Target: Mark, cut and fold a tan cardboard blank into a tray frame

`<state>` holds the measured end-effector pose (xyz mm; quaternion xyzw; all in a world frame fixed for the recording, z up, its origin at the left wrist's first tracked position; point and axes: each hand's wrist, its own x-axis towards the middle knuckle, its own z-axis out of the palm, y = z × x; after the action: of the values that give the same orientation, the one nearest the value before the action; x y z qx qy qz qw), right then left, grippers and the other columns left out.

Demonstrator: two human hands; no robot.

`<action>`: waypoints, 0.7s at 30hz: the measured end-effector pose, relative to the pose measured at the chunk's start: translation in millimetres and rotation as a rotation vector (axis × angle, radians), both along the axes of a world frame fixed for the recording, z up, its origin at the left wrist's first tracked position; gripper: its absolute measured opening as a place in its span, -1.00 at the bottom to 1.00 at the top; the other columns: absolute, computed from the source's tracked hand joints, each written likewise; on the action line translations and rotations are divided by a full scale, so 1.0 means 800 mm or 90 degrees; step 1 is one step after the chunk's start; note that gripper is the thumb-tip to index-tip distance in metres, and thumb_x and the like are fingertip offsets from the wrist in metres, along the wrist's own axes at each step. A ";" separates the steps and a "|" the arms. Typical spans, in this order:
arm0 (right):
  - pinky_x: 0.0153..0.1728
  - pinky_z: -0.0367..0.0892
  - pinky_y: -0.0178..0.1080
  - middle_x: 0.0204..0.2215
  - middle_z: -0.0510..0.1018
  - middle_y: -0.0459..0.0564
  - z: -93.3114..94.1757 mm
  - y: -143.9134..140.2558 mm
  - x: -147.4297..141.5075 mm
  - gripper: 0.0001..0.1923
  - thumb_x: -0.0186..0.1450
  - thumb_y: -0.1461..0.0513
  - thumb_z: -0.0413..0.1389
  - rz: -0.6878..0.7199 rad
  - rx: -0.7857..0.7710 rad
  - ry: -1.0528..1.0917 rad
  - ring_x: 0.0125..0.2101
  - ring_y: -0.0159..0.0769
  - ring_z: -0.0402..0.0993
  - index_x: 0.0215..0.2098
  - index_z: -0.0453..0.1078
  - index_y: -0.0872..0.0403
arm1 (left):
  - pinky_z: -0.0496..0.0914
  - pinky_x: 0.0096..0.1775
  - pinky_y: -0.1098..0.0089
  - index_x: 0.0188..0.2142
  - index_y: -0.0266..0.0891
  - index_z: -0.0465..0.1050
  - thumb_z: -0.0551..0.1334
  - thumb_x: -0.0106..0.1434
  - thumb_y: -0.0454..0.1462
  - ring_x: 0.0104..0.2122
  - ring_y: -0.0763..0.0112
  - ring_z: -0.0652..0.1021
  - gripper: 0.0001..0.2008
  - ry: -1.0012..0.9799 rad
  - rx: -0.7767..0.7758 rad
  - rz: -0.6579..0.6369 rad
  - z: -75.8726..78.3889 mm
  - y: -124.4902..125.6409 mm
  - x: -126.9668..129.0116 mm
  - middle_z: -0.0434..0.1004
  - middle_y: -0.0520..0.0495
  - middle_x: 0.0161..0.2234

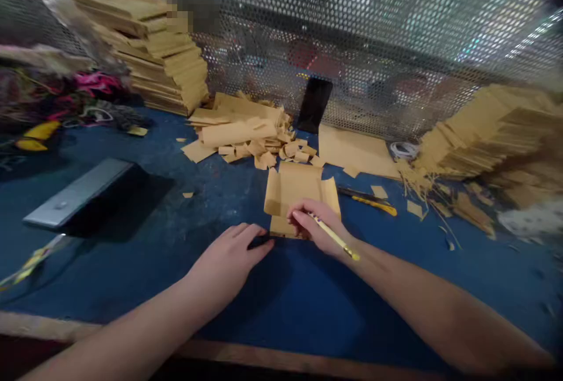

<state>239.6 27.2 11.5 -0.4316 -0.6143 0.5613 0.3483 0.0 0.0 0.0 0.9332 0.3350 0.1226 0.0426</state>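
A flat piece of tan card [299, 184] with raised side flaps lies on the blue tabletop in front of me. My right hand [319, 224] rests over its near right part, fingers closed round a pale yellow pencil [331, 233]. The pencil's back end slants toward my forearm; its tip is hidden behind my fingers. At the card's near left corner lies my left hand [237, 252], palm down, thumb and fingers apart. A dark narrow strip or shadow shows between its thumb and fingers; I cannot tell which.
Cut card scraps [250, 132] lie heaped behind. Tall card stacks stand at left [162, 53] and right [479, 129]. A phone [314, 104] leans against the perforated metal screen [264, 47]. A yellow-handled tool [373, 204] lies right; a dark box-like device [83, 193] stands left.
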 end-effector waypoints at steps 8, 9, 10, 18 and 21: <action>-0.47 0.29 -0.38 -0.41 0.43 -0.10 0.003 -0.001 -0.001 -0.81 0.41 0.13 -0.02 0.006 0.009 -0.008 -0.49 -0.44 0.39 -0.26 0.37 0.04 | 0.45 -0.11 0.13 0.05 -0.18 0.43 -0.01 0.17 -0.55 -0.10 0.17 0.43 -0.48 0.002 0.011 -0.010 -0.005 0.001 -0.001 0.36 -0.21 -0.02; -0.47 0.28 -0.37 -0.43 0.43 -0.10 0.003 -0.001 -0.001 -0.80 0.41 0.13 -0.03 0.006 0.009 -0.007 -0.49 -0.44 0.39 -0.26 0.37 0.04 | 0.45 -0.11 0.12 0.04 -0.19 0.43 -0.01 0.17 -0.55 -0.11 0.16 0.43 -0.48 -0.004 0.014 -0.012 -0.005 0.001 -0.001 0.36 -0.22 -0.02; -0.47 0.28 -0.36 -0.46 0.43 -0.11 0.002 -0.001 -0.001 -0.79 0.42 0.12 -0.04 0.007 0.007 -0.005 -0.50 -0.43 0.38 -0.25 0.36 0.03 | 0.45 -0.11 0.12 0.04 -0.20 0.43 0.00 0.17 -0.55 -0.11 0.16 0.43 -0.48 -0.009 0.016 -0.013 -0.005 0.002 -0.001 0.36 -0.22 -0.02; -0.32 0.30 -0.27 -0.36 0.39 -0.08 0.008 0.002 -0.004 -0.81 0.42 0.20 -0.08 0.005 0.148 -0.040 -0.42 -0.39 0.36 -0.26 0.34 0.03 | 0.47 -0.15 0.12 0.01 -0.23 0.44 -0.02 0.22 -0.54 -0.14 0.17 0.45 -0.54 -0.029 0.030 -0.022 -0.005 0.001 0.000 0.37 -0.23 -0.04; -0.26 0.29 -0.26 -0.34 0.40 -0.05 0.014 0.005 -0.005 -0.75 0.40 0.25 -0.08 0.021 0.227 -0.091 -0.33 -0.37 0.36 -0.40 0.32 0.07 | 0.47 -0.14 0.13 0.02 -0.23 0.43 -0.02 0.22 -0.53 -0.13 0.17 0.45 -0.54 -0.022 0.031 -0.022 -0.004 0.002 0.001 0.37 -0.22 -0.03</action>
<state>235.2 30.9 23.1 -0.3917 -0.7342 0.4169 0.3658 0.5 1.2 -3.1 0.9374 0.3148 0.1463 0.0275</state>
